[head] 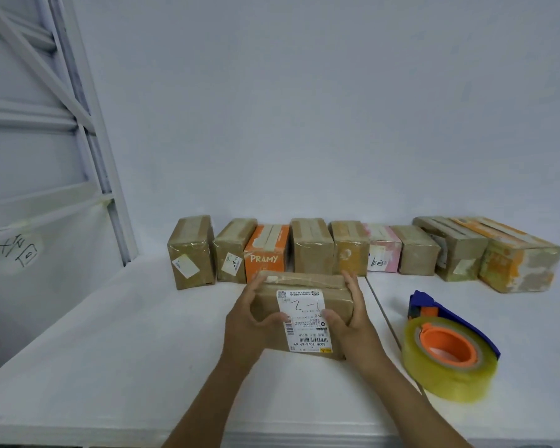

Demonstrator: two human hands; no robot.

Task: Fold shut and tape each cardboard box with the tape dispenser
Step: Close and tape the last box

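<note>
A brown cardboard box (304,287) with a white shipping label marked "2-1" is in front of me on the white table (136,344). Its flaps are shut and tape runs along its top. My left hand (253,321) grips its left side and my right hand (353,318) grips its right side, thumbs on the near face. The tape dispenser (450,347), blue with an orange hub and a clear yellowish roll, lies on the table to the right of my right hand, untouched.
Several taped boxes stand in a row along the back wall, among them an orange "PRAMY" box (265,253) and a pink one (383,250). A white metal rack frame (88,150) leans at the left. A seam (382,312) splits the table.
</note>
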